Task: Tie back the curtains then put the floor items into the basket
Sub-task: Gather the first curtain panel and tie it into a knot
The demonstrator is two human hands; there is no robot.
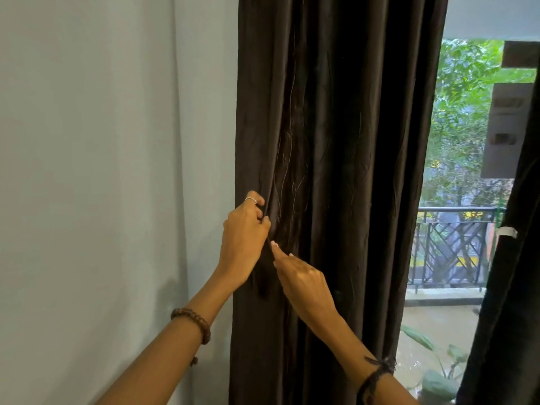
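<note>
A dark brown curtain [336,141] hangs in folds from the top of the view down past the bottom edge, beside a pale wall. My left hand [244,238], with a ring on one finger, pinches a fold at the curtain's left edge. My right hand [301,276] is just below and to the right, its fingertips pinching a thin dark strip of fabric [264,276] that hangs down between the two hands. Whether that strip is a tie-back or part of the curtain's hem, I cannot tell. The basket and the floor items are out of view.
A pale blue wall [102,171] fills the left. Right of the curtain an open doorway shows a balcony railing [450,247] and trees. A second dark curtain [508,287] hangs at the far right edge. Green leaves [423,340] lie low by the doorway.
</note>
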